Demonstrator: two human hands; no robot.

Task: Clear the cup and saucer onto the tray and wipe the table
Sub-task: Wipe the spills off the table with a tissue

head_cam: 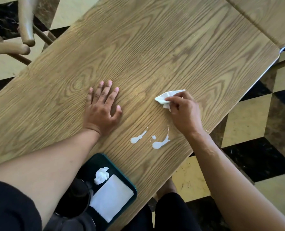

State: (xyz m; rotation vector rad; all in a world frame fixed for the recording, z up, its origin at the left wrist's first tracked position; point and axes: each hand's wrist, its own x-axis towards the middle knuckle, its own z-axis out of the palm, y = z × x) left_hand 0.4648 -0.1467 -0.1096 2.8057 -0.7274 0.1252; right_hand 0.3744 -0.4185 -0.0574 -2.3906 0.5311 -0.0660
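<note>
Left hand: my left hand (pixel 103 106) lies flat on the wood-grain counter (pixel 155 47), fingers straight and spread; it holds nothing.
Right hand: my right hand (pixel 182 110) pinches a folded white paper napkin (pixel 165 98) against the counter; fingers curled round it.
Spill: white liquid puddles (pixel 160 143) on the counter, near my right wrist; apart from the napkin.
Tray: dark green rectangular tray (pixel 131 184) at the near edge; it carries a crumpled white tissue (pixel 101 175), a flat white napkin (pixel 111 197) and a dark cup (pixel 78 197), partly behind my left forearm; saucer not discernible.
Surroundings: pale wooden chair (pixel 25 22) at the far left; chequered floor (pixel 248 124).
</note>
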